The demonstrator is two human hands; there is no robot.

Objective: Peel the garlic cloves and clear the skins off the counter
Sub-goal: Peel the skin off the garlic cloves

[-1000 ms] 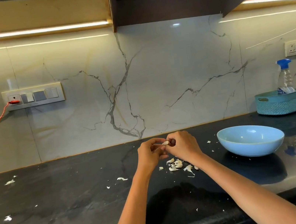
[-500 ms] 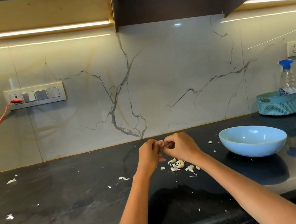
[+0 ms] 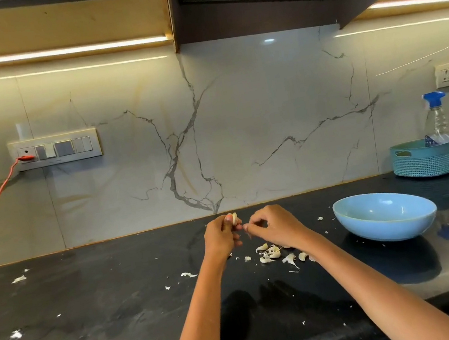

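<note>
Skins (image 3: 272, 254) lie scattered on the counter (image 3: 123, 318) under the hands. Left hand (image 3: 220, 236) pinches a clove (image 3: 235, 218) at its fingertips; right hand (image 3: 276, 226), just beside, has fingers curled, thumb meeting forefinger. Bowl (image 3: 385, 216) sits right; basket (image 3: 428, 156) behind.

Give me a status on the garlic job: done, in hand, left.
Done: nothing certain; I cannot see any cloves in the blue bowl. In hand: the left hand holds a garlic clove while the right hand pinches beside it. Left: the pile of skins and cloves and scattered skin scraps on the counter.
</note>
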